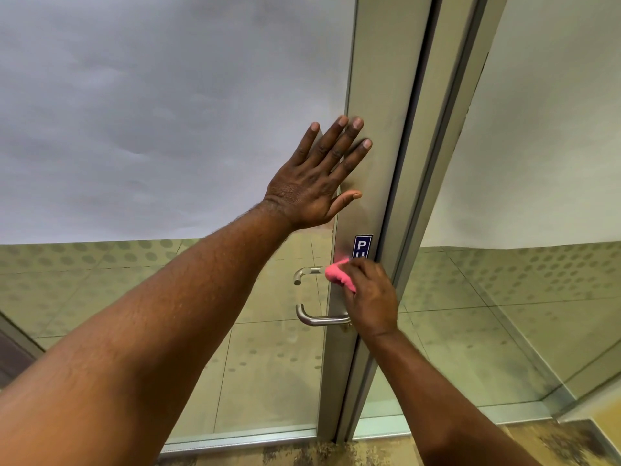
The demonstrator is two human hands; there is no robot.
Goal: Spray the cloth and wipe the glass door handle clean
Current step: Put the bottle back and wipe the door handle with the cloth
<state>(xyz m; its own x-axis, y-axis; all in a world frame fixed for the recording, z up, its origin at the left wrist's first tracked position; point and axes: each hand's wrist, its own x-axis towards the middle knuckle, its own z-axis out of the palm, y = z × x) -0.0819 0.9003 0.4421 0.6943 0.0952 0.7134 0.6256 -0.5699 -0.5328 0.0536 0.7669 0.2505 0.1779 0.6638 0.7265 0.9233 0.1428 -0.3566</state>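
A glass door with a grey metal frame (379, 95) fills the view. Its steel lever handle (319, 319) juts left from the frame, and a second handle (304, 273) shows behind the glass just above it. My left hand (319, 176) lies flat and open against the frame and frosted glass, fingers spread. Lower down, my right hand (371, 294) is closed on a bunched pink cloth (339, 275), pressing it to the frame just above the lever and under a blue push sign (362, 246). No spray bottle is in view.
The upper glass (151, 112) is frosted; the lower glass is clear and shows a tiled, dotted floor (470, 297) beyond. A second glass panel (537, 163) stands to the right of the frame. A stained floor strip (336, 454) runs along the door's bottom edge.
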